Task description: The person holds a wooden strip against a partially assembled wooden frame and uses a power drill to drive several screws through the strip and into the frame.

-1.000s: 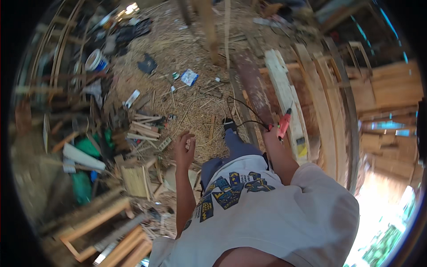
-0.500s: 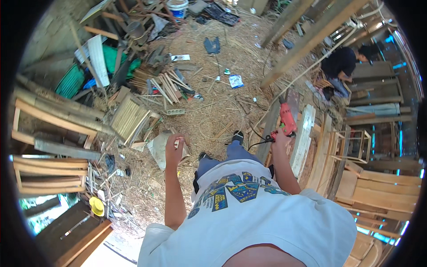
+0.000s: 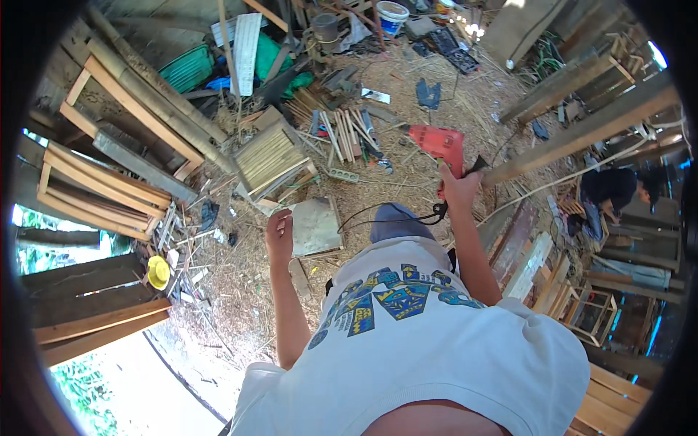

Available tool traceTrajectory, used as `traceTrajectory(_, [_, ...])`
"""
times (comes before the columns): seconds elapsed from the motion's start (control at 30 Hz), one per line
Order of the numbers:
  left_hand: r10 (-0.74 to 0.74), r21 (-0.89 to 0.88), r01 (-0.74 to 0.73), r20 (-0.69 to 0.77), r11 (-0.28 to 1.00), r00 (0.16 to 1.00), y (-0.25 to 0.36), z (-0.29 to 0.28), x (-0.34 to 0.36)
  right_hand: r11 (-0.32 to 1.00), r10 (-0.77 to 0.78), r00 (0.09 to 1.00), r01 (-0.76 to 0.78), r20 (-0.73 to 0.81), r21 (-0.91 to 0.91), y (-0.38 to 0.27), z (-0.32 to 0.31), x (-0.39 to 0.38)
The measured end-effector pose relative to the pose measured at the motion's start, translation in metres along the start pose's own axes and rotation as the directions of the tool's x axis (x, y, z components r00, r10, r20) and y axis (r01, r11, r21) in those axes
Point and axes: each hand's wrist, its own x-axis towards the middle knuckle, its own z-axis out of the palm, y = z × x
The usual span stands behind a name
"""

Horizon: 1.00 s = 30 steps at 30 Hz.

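The head-worn fisheye camera is looking steeply down from close above the shirt [image 3: 414, 356], taking in the left hand [image 3: 279, 234] and right hand [image 3: 461, 190] nearby and the floor [image 3: 246, 301] farther below.

The right hand [image 3: 462, 189] grips a red power drill [image 3: 446, 145] by its handle, the nose pointing left; its black cord [image 3: 430, 219] loops down toward the person's leg [image 3: 396, 222]. The left hand [image 3: 279, 231] hangs with fingers loosely curled — just left of a pale flat panel [image 3: 318, 229] on the ground. Farther off lie a slatted wooden piece [image 3: 272, 168], a power strip [image 3: 343, 175] and a pile of sticks [image 3: 346, 136]. At far left is a green ribbed container [image 3: 187, 69]; nearer, a yellow round object [image 3: 158, 272]. A co-worker [image 3: 609, 189] bends low at right — beyond a slanting post [image 3: 582, 134].
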Motion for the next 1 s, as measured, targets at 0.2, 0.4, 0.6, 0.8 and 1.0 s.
traceTrajectory(0.2, [-0.026, -0.039, 0.022, -0.088, 0.999, 0.996, -0.01, 0.006, 0.053, 0.98, -0.051, 0.952, 0.106, 0.301, -0.167, -0.005, 0.09, 0.048])
traceTrajectory(0.4, [-0.196, -0.164, 0.178, -0.103, 0.97, 0.975, -0.008, 0.054, 0.137, 0.865, -0.075, 0.806, 0.346, 0.587, -0.363, -0.014, 0.188, 0.112])
traceTrajectory(0.6, [-0.459, -0.349, 0.411, -0.063, 0.842, 0.886, 0.016, 0.135, 0.228, 0.792, -0.013, 0.551, 0.516, 0.835, -0.328, -0.009, 0.265, 0.178])
traceTrajectory(0.8, [-0.529, -0.486, 0.525, 0.143, 0.698, 0.836, 0.052, 0.185, 0.296, 0.73, 0.076, 0.36, 0.616, 0.93, -0.298, -0.012, 0.303, 0.221])
traceTrajectory(1.0, [-0.461, -0.351, 0.462, 0.092, 0.814, 0.883, 0.046, 0.192, 0.303, 0.71, 0.095, 0.249, 0.662, 0.964, -0.241, -0.024, 0.325, 0.237])
